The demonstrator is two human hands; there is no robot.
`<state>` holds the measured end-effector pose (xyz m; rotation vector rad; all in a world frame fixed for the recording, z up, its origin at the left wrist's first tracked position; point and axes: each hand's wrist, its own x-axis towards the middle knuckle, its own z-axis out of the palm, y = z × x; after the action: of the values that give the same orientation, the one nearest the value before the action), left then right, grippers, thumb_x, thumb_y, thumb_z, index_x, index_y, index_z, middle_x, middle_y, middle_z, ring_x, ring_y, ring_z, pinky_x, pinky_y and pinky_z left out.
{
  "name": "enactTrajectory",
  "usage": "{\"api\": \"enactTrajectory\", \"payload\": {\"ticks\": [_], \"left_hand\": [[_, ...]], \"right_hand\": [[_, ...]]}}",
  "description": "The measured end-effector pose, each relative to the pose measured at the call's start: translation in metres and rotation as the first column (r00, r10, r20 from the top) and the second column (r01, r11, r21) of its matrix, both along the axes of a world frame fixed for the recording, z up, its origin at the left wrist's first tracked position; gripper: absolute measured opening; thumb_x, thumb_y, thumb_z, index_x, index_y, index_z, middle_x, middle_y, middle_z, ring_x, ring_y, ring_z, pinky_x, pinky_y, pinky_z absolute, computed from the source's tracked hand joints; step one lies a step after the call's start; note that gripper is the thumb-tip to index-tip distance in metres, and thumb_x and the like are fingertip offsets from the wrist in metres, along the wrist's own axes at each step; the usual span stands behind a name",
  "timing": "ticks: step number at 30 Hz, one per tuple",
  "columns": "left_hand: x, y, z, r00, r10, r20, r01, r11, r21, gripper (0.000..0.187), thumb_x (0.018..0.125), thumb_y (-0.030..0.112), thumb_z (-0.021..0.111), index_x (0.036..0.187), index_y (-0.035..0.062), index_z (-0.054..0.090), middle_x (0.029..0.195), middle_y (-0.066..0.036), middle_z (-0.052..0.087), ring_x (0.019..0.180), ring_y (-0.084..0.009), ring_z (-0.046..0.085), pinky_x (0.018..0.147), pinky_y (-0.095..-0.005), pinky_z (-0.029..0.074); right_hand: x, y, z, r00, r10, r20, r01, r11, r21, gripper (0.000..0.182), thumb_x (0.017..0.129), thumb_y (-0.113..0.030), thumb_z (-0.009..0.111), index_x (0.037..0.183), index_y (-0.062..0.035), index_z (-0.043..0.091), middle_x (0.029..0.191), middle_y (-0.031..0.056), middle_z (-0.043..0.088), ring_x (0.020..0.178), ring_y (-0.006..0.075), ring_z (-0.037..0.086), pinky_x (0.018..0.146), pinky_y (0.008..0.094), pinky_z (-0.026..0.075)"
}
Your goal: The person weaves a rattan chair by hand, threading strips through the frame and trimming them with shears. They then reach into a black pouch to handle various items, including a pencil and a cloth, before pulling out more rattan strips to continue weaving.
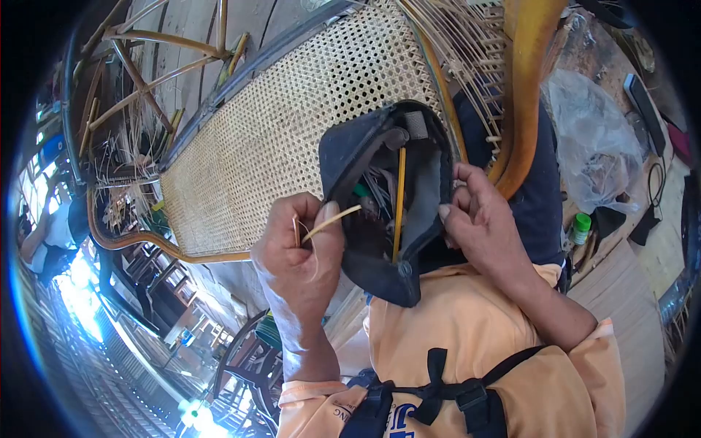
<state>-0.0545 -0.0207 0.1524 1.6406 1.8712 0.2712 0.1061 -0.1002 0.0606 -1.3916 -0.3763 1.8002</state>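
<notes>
A dark fabric pouch (431, 233) hangs open between my two hands, with a thin yellow stick (400, 204) and several small items inside, too jumbled to make out. My left hand (303, 237) is closed on the pouch's left edge and also holds a short pale cane strip (332, 221). On the opposite edge, my right hand (478, 219) pinches the rim between thumb and fingers. Behind the pouch lies a woven cane panel (255, 146) in a curved wooden frame (522, 95).
Loose cane strands (467, 44) fan out at the top. To the right are a clear plastic bag (591, 139), a green-capped bottle (581, 228) and a dark phone-like object (642, 102). A cane frame (171, 40) stands upper left. Another person (55, 226) is at far left.
</notes>
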Motion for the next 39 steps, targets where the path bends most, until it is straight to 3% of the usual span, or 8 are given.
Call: {"api": "enactTrajectory", "payload": {"ticks": [16, 21, 26, 29, 31, 33, 36, 39], "left_hand": [[-0.015, -0.022, 0.03, 1.0, -0.026, 0.009, 0.025, 0.996, 0.088, 0.007, 0.085, 0.003, 0.059, 0.088, 0.0001, 0.054, 0.071, 0.003, 0.05, 0.06, -0.0016, 0.043, 0.055, -0.0151, 0.034], [-0.043, -0.047, 0.04, 0.978, 0.123, 0.17, -0.149, 0.977, 0.155, 0.01, 0.084, 0.001, 0.059, 0.092, -0.0009, 0.054, 0.075, 0.002, 0.054, 0.065, -0.0026, 0.047, 0.058, -0.0159, 0.038], [-0.081, -0.103, 0.048, 0.921, 0.293, 0.257, -0.34, 0.926, 0.164, 0.008, 0.084, -0.001, 0.058, 0.09, 0.0015, 0.055, 0.077, -0.001, 0.058, 0.066, -0.0055, 0.052, 0.059, -0.019, 0.042], [-0.091, -0.14, 0.044, 0.985, 0.082, 0.153, -0.104, 0.984, 0.147, 0.011, 0.08, 0.006, 0.067, 0.086, 0.0034, 0.058, 0.066, -0.008, 0.06, 0.054, -0.0152, 0.057, 0.052, -0.0251, 0.045], [-0.103, -0.154, 0.052, 0.973, 0.048, 0.227, -0.065, 0.995, 0.069, 0.013, 0.077, 0.006, 0.068, 0.087, 0.005, 0.06, 0.068, -0.009, 0.061, 0.057, -0.0194, 0.059, 0.053, -0.0286, 0.047], [-0.115, -0.162, 0.059, 0.973, 0.03, 0.23, -0.072, 0.981, 0.177, 0.015, 0.075, 0.006, 0.07, 0.087, 0.0061, 0.061, 0.07, -0.009, 0.062, 0.06, -0.0224, 0.06, 0.055, -0.0306, 0.048], [-0.126, -0.139, 0.064, 0.999, 0.022, 0.043, -0.042, 0.854, 0.519, 0.02, 0.072, 0.008, 0.073, 0.089, 0.0064, 0.063, 0.075, -0.009, 0.063, 0.064, -0.0258, 0.061, 0.057, -0.0308, 0.049], [-0.124, -0.076, 0.049, 0.988, -0.157, 0.002, 0.134, 0.848, 0.513, 0.026, 0.072, 0.017, 0.075, 0.091, 0.0033, 0.063, 0.083, -0.011, 0.064, 0.07, -0.0303, 0.061, 0.059, -0.0334, 0.049]], "right_hand": [[-0.007, 0.021, 0.006, 0.995, 0.105, -0.001, -0.104, 0.991, -0.089, 0.025, 0.089, -0.011, 0.048, 0.11, 0.0028, 0.05, 0.078, 0.0034, 0.054, 0.071, 0.0091, 0.05, 0.062, 0.0248, 0.042], [-0.017, 0.043, 0.032, 0.954, 0.264, 0.139, -0.285, 0.944, 0.165, 0.026, 0.088, -0.004, 0.046, 0.112, 0.0003, 0.054, 0.087, 0.0041, 0.06, 0.077, 0.0093, 0.057, 0.07, 0.0242, 0.047], [-0.056, 0.079, 0.087, 0.806, 0.169, 0.567, -0.547, 0.58, 0.604, 0.028, 0.082, 0.0, 0.046, 0.107, 0.0036, 0.056, 0.087, 0.0147, 0.06, 0.082, 0.0248, 0.062, 0.077, 0.033, 0.047], [-0.073, 0.084, 0.114, 0.475, 0.415, 0.776, -0.879, 0.177, 0.443, 0.023, 0.082, -0.004, 0.052, 0.103, 0.0018, 0.058, 0.088, 0.0169, 0.061, 0.083, 0.0338, 0.061, 0.075, 0.0377, 0.048], [-0.078, 0.094, 0.12, 0.359, 0.336, 0.871, -0.932, 0.075, 0.355, 0.018, 0.08, -0.005, 0.055, 0.098, -0.0016, 0.059, 0.087, 0.0154, 0.061, 0.082, 0.0349, 0.06, 0.072, 0.041, 0.049], [-0.079, 0.097, 0.109, 0.292, 0.156, 0.944, -0.956, 0.02, 0.293, 0.017, 0.081, -0.004, 0.054, 0.097, -0.0028, 0.059, 0.087, 0.0143, 0.062, 0.08, 0.0335, 0.06, 0.072, 0.0406, 0.049], [-0.094, 0.106, 0.093, 0.112, 0.269, 0.957, -0.99, -0.051, 0.13, 0.018, 0.08, -0.006, 0.055, 0.097, -0.0022, 0.06, 0.085, 0.0143, 0.063, 0.079, 0.0331, 0.061, 0.072, 0.04, 0.049], [-0.09, 0.11, 0.088, 0.336, 0.23, 0.913, -0.941, 0.047, 0.335, 0.018, 0.079, -0.006, 0.056, 0.096, -0.0014, 0.06, 0.084, 0.0148, 0.064, 0.079, 0.0335, 0.061, 0.071, 0.0398, 0.049]]}}
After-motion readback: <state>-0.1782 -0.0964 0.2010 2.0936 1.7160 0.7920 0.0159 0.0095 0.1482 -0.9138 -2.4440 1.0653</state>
